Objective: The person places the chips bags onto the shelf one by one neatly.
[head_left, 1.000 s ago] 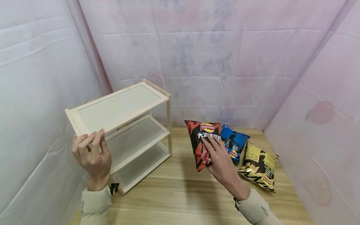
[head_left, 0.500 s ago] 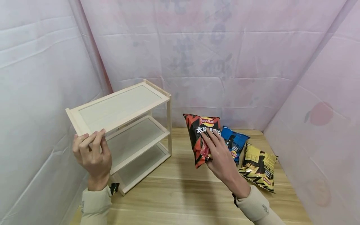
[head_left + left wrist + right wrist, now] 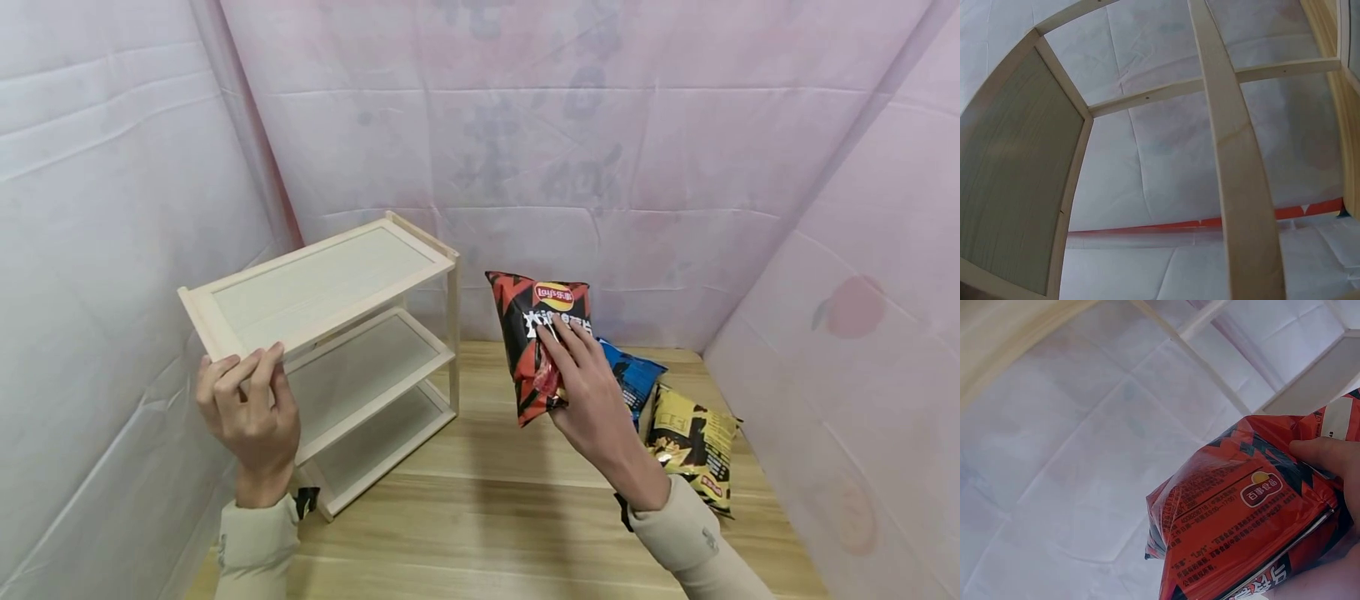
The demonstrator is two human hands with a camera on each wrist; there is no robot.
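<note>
My right hand [image 3: 592, 400] grips a red and black bag of chips [image 3: 536, 367], fingers over its printed front. In the right wrist view the thumb presses the back of the chip bag [image 3: 1235, 506]. The bag hangs above the table, casting a shadow below. At the left stands a pale wooden three-tier shelf [image 3: 330, 292]. My left hand [image 3: 251, 417] pinches the near left corner of its top board, fingertips on the edge; the thumb is hidden. The left wrist view shows the shelf's post [image 3: 1235, 150] and a panel [image 3: 1016, 169], without the hand.
Behind my right hand a blue chip bag [image 3: 633, 375] lies on the wooden table [image 3: 420, 533], partly hidden. A yellow chip bag [image 3: 693, 450] lies nearer, to the right. Pale cloth walls [image 3: 525, 150] enclose the table at the back and both sides.
My right hand has lifted the red chip bag higher, and it now covers more of the blue bag. The left hand has stayed on the shelf's corner.
</note>
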